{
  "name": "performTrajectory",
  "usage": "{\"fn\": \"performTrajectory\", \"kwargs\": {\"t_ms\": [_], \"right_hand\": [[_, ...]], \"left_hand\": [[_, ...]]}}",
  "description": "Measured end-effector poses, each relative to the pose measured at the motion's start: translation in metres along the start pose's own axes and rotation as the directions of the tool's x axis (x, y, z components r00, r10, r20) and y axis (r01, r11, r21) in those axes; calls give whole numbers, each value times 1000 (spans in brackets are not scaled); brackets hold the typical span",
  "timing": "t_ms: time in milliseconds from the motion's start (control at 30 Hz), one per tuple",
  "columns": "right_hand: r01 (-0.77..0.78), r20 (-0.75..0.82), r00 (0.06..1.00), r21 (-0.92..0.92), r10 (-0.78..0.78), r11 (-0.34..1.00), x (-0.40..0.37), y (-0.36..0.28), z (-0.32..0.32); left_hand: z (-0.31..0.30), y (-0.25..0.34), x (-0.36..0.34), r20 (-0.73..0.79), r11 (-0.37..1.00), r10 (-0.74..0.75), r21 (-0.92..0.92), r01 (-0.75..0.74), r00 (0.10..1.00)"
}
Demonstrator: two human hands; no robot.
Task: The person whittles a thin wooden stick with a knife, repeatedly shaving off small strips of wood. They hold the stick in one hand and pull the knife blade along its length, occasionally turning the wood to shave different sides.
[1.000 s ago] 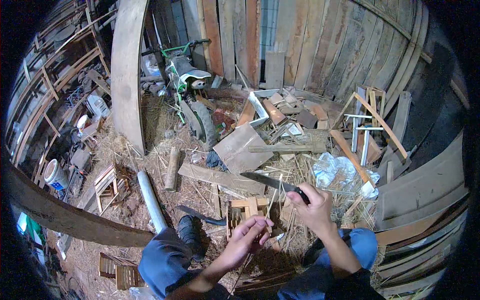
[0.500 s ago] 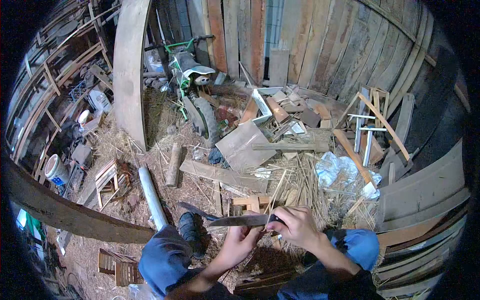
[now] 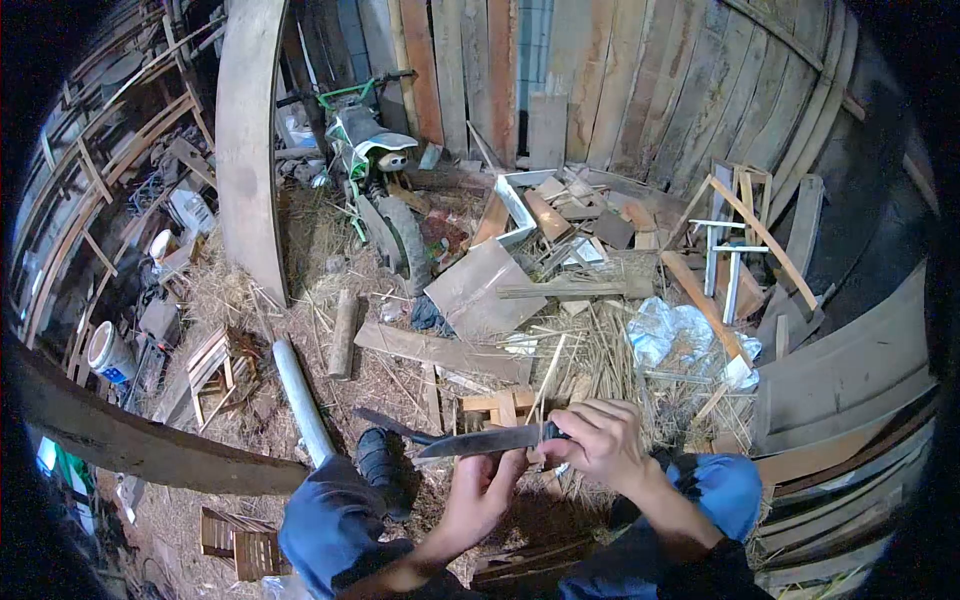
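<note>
A large knife (image 3: 485,441) with a dark blade lies level in front of me, its tip to the left. My right hand (image 3: 602,440) is wrapped round its dark handle. Below the blade is my left hand (image 3: 485,490), fingers bent up close to the blade's near edge. A thin pale stick (image 3: 549,378) rises between my hands; its lower end is hidden at my left fingertips, so I cannot make out clearly what they hold. Just left of the knife tip is another dark blade-like tool (image 3: 392,424), beside my shoe (image 3: 380,462).
Behind are a motorbike (image 3: 385,190), wood scraps (image 3: 590,215) and a flat board (image 3: 485,288). A pale pole (image 3: 303,400) leans by my left knee. Small wooden crates (image 3: 240,540) lie lower left. Straw covers the ground; stacked planks (image 3: 840,490) stand at right.
The view has shifted slightly. The pale stick between my hands stands more upright and shows more clearly. My right hand has moved a little to the right with the knife.
</note>
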State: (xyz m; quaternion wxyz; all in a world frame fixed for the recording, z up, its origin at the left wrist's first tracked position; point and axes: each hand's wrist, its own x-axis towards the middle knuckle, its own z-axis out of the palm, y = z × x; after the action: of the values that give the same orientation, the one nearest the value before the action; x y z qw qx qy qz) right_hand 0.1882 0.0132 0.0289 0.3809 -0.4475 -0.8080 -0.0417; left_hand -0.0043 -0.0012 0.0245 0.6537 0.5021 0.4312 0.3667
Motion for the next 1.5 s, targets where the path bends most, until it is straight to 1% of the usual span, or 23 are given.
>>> {"fn": "performTrajectory", "kwargs": {"t_ms": [33, 67, 100, 133, 233, 333, 400, 433, 533, 600, 667, 733, 800, 833, 867, 933, 967, 1033, 1067, 1133, 1233, 1367, 1500], "right_hand": [[1, 1, 1000, 3, -1, 1000, -1, 8, -1], [-187, -26, 982, -65, 185, 980, -5, 23, -4], [-370, -66, 929, -129, 365, 920, -7, 37, -11], [-379, -77, 925, -134, 372, 915, -9, 50, -25], [-438, -140, 898, -192, 417, 878, -8, 63, -48], [-454, -170, 884, -100, 434, 885, -15, 48, -33], [-436, -75, 897, 14, 436, 900, -20, 44, -19], [-397, -52, 917, -29, 395, 918, -18, 38, -18], [-383, -17, 923, 59, 385, 922, -19, 26, -9], [-354, 41, 935, 81, 352, 932, -14, 13, -7], [-161, 14, 987, 120, 161, 980, -9, 2, 1], [-168, 69, 985, 123, 160, 978, -8, -5, 6], [-104, 89, 991, 89, 96, 991, -10, -6, 11], [-103, 86, 992, 88, 95, 991, -10, -7, 10], [-105, 85, 992, 87, 97, 991, -10, -7, 9], [-87, 81, 994, 111, 79, 990, -10, -6, 8], [-87, 81, 994, 111, 78, 990, -11, -5, 7], [-39, 109, 994, 129, 26, 991, -13, -3, 4], [-43, 111, 993, 125, 29, 991, -13, -4, 3], [-17, 53, 999, 133, 10, 991, -14, -5, 4], [27, 25, 999, 119, -30, 993, -19, 0, 8], [71, 27, 997, 63, -72, 996, -11, 1, 1], [119, 21, 993, -32, -118, 992, -7, 6, 0]], "left_hand": [[-2, -1, 1, 20, 999, -50, 8, 50, 999], [-2, 1, -2, 21, 999, -51, 9, 51, 998], [-2, 5, -6, 11, 999, 35, -26, -34, 999], [-3, 7, -9, 8, 991, 121, -57, -120, 993], [-6, 0, -6, -7, 989, 119, -83, -119, 993], [-14, -8, 4, 11, 978, 85, -190, -81, 996], [-17, -6, 4, -12, 970, -40, -239, 36, 999], [-19, -11, 7, 65, 956, -11, -293, 30, 998], [-13, -14, 14, 15, 954, 84, -289, -76, 996], [-11, -15, 18, -10, 969, 98, -225, -98, 995], [-7, -20, 21, -22, 978, 114, -171, -116, 993], [1, -19, 16, -62, 977, 147, -147, -155, 987], [6, -12, 10, -61, 992, 91, -85, -97, 994], [1, -12, 11, 11, 997, 59, -53, -58, 998], [2, -13, 11, 13, 997, 58, -52, -58, 998], [3, -16, 10, -7, 950, 304, 72, -303, 953], [1, -16, 9, -8, 950, 305, 72, -304, 952], [-4, -15, 5, 105, 986, 155, -74, -148, 982], [-5, -16, 3, 109, 986, 153, -77, -145, 982], [-8, -16, 0, 149, 995, 51, -90, -37, 988], [-10, -19, -2, 188, 991, 132, -51, -124, 973], [-12, -19, -2, 209, 987, 141, -101, -122, 968], [-13, -15, -1, 191, 981, 81, -188, -45, 978]]}}
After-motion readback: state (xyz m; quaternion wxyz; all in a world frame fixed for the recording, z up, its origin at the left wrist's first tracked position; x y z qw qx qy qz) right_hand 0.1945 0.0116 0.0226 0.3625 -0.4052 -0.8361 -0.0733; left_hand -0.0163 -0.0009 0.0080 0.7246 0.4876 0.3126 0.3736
